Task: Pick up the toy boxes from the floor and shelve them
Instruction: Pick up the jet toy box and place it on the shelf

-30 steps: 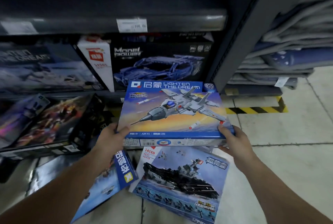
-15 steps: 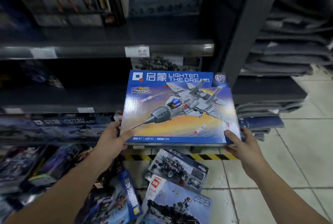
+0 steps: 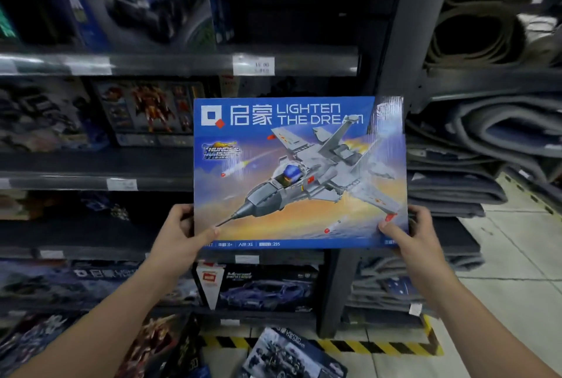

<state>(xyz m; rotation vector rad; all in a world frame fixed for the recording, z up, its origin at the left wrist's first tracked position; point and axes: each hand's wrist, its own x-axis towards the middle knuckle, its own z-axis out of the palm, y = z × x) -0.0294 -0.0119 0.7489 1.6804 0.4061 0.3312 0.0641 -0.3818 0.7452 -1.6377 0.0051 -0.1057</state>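
Note:
A flat blue jet-fighter toy box (image 3: 299, 171) marked "LIGHTEN THE DREAM" is held upright in front of the dark shelving unit (image 3: 182, 63), its picture facing me. My left hand (image 3: 182, 233) grips its lower left corner, thumb on the front. My right hand (image 3: 410, 233) grips the lower right corner the same way. On the floor below lies another blue toy box (image 3: 289, 355), with a dark robot-print box (image 3: 164, 344) leaning to its left.
Shelves hold robot and car toy boxes (image 3: 267, 286). The upper right shelf bay (image 3: 304, 6) looks dark. A grey upright post (image 3: 404, 43) separates stacked grey mats (image 3: 474, 158) on the right. Yellow-black hazard tape (image 3: 349, 345) marks the tiled floor.
Both hands have lifted the jet box from near the floor up to mid-shelf height and tilted it upright. The view has risen with it, showing higher shelves.

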